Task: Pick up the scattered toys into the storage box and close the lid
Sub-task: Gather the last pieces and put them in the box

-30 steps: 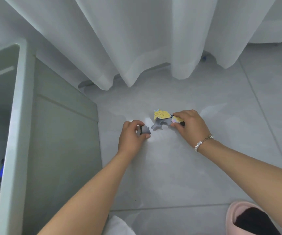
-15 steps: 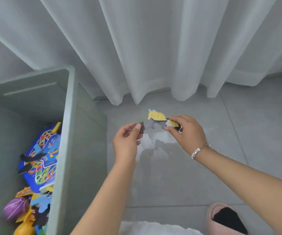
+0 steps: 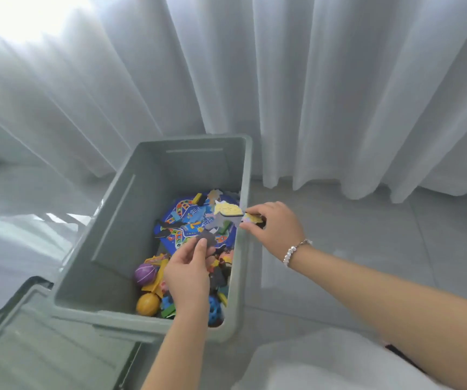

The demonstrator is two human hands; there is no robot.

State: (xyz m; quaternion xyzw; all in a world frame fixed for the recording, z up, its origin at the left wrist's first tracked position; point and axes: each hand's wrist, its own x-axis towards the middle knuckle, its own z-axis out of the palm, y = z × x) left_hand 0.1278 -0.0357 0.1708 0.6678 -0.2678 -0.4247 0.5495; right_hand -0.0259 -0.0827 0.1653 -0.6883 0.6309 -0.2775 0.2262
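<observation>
The left hand [image 3: 188,273] is pinching a small grey piece [image 3: 208,237] over the open storage box [image 3: 108,243]. The right hand [image 3: 275,228] is gripping a yellow-and-grey cutout toy [image 3: 226,212] at the box's rim, its fingers curled. Under both hands, toys are lying inside.

Storage box [image 3: 114,226] mouth open, left half free; curtain [image 3: 311,94] close behind.

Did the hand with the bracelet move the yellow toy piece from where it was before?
Yes. The right hand carried the yellow toy piece up off the floor and leftward. It now holds it over the storage box, at its right rim.
</observation>
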